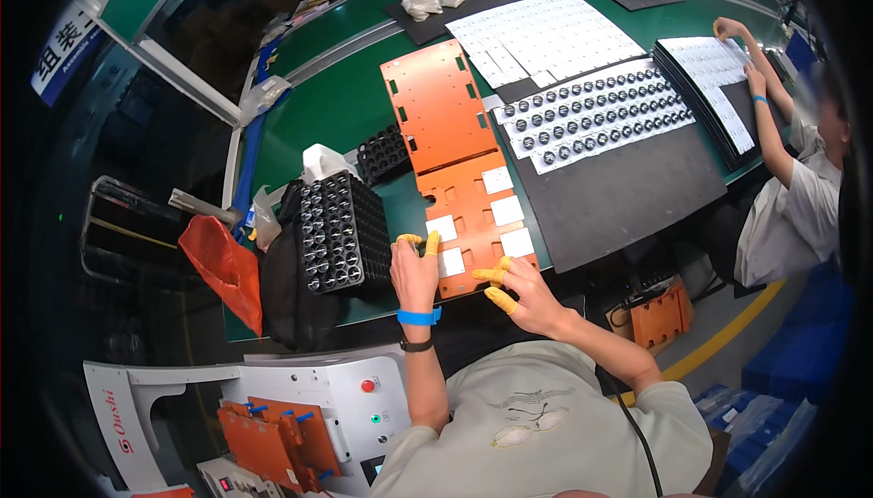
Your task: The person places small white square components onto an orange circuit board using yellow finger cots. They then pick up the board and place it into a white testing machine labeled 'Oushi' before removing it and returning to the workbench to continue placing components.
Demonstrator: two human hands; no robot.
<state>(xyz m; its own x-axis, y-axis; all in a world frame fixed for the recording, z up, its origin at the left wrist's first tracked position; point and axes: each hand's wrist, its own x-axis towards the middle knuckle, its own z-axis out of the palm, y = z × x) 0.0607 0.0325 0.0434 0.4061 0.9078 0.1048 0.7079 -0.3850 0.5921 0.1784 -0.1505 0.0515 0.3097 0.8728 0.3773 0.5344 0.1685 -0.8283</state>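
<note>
An orange hinged-looking fixture lies in front of me, its near panel bearing several white square plates. My left hand is at the panel's left edge, yellow covers on its fingertips. Its thumb reaches a white square plate and its fingers are slightly apart, with nothing visibly gripped. Over the near right corner is my right hand, also with yellow finger covers. Its fingers stretch toward the panel, spread and holding nothing I can see, just below another white plate.
Black trays of round lens-like parts stand at left. A dark mat to the right carries white sheets with rows of black round parts. White sheets lie farther back. A co-worker handles sheets at far right.
</note>
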